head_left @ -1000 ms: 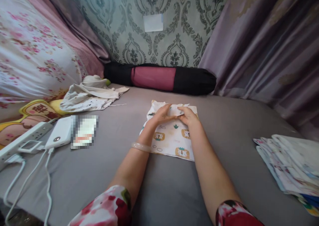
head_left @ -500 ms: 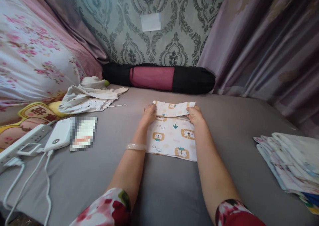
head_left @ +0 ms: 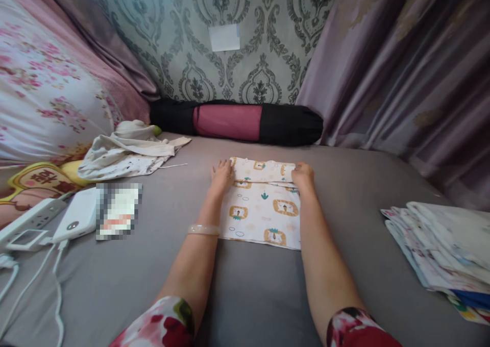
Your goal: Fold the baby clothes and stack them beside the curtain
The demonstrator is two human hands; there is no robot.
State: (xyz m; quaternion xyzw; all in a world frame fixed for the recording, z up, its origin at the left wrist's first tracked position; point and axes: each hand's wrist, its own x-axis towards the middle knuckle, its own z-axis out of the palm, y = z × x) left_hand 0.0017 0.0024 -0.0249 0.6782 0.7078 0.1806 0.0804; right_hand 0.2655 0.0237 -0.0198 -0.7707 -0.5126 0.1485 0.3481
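A white cloth (head_left: 256,214) printed with tan lion faces and small green plants lies on the grey bed sheet, its far part folded over toward me. At the left end of the fold, my left hand (head_left: 223,174) rests with its fingers spread, touching the edge. My right hand (head_left: 303,175) has its fingers closed around the right end of the fold; the fingertips are partly hidden. A pale bangle (head_left: 203,229) circles my left wrist.
Folded cloths (head_left: 440,250) are stacked at the right. A crumpled pale garment (head_left: 128,153) lies at the back left. Nearer are a power strip (head_left: 36,217), a white power bank (head_left: 78,214) and cables. A black and pink roll (head_left: 227,122) lies along the wall.
The folded flap has been laid down flatter on the cloth. My left fingers have spread apart, while the right hand stays at its end. The whole view has shifted slightly.
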